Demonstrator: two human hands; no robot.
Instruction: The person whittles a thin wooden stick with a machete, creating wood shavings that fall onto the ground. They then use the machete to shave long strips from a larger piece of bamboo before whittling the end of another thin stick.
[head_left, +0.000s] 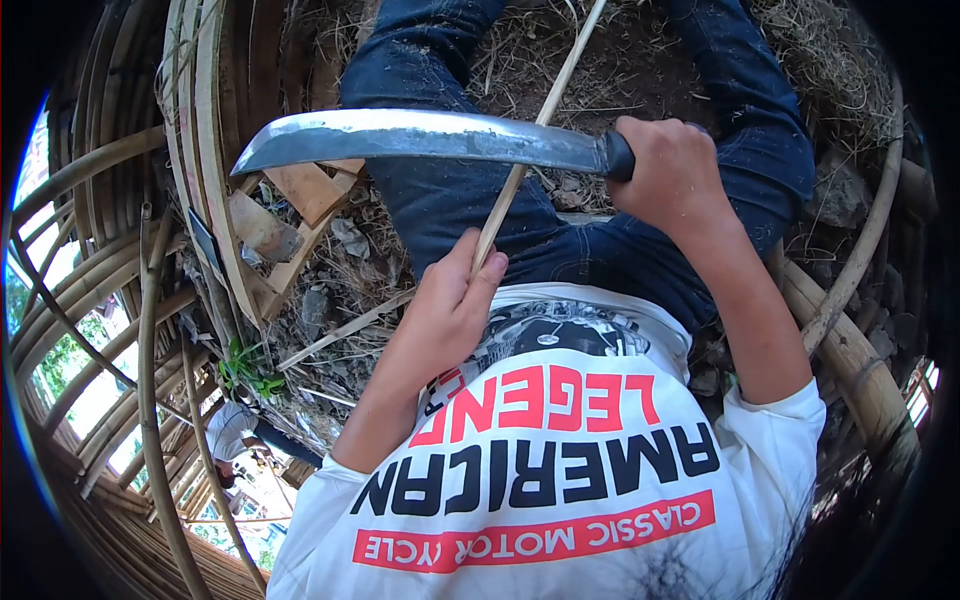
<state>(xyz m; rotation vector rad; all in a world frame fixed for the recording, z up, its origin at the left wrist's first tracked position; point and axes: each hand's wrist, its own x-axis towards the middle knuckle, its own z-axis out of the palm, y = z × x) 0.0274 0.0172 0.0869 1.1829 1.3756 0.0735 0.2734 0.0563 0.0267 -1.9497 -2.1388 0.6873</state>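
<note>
My right hand point(670, 170) grips the dark handle of a long, curved machete point(420, 135), whose blade points left across my lap. In my left hand point(445, 310) I pinch the near end of a thin bamboo strip point(545, 110). The strip runs up and away between my knees and passes under the blade about two thirds of the way along it, blade and strip touching or nearly so. I am sitting in blue jeans point(450, 200) and a white printed T-shirt point(560, 450).
Bent bamboo hoops and slats point(200, 150) stand stacked at the left, with wood offcuts point(300, 200) beside them. Dry grass and dirt point(620, 60) cover the ground. Thick bamboo poles point(850, 350) lie at the right. Another person point(235, 430) crouches far off at lower left.
</note>
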